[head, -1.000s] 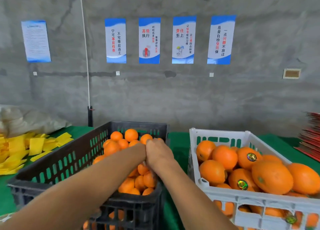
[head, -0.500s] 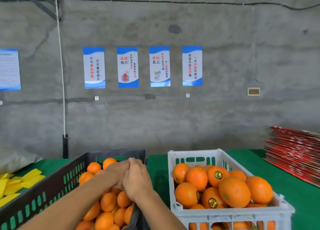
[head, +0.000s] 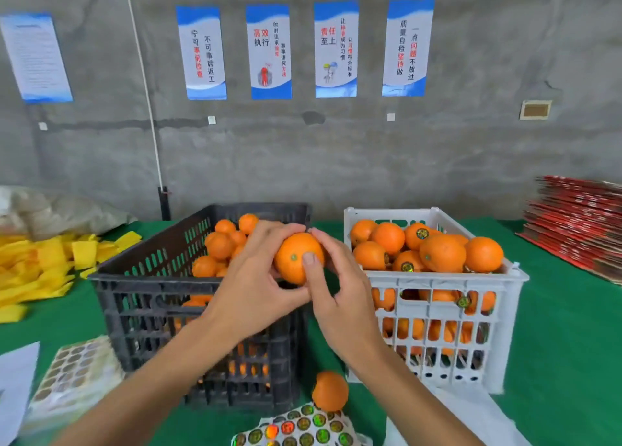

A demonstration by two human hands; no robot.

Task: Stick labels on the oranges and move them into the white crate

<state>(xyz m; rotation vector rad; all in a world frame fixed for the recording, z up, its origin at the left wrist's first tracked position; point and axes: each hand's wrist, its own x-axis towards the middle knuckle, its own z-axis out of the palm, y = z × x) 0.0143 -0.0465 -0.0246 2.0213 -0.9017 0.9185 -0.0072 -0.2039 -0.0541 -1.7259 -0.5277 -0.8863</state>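
I hold one orange (head: 293, 259) between both hands above the near right corner of the black crate (head: 141, 297). My left hand (head: 255, 287) cups it from the left and below. My right hand (head: 336, 294) grips it from the right, thumb pressed on its front. The black crate holds several unlabelled oranges (head: 220, 245). The white crate (head: 447, 297) to the right is heaped with oranges, some showing round labels (head: 421, 233). A sheet of round shiny labels (head: 303, 427) lies at the near edge, with a loose orange (head: 330, 391) just behind it.
A used sticker sheet (head: 72, 373) lies at near left on the green table (head: 572, 344). Yellow backing strips (head: 37, 270) are piled at far left. Red flat cartons (head: 579, 227) are stacked at far right. A concrete wall with posters stands behind.
Both hands have lifted out of the black crate holding one orange, now raised between the two crates. The view has tilted down, revealing the sticker sheets and the loose orange.
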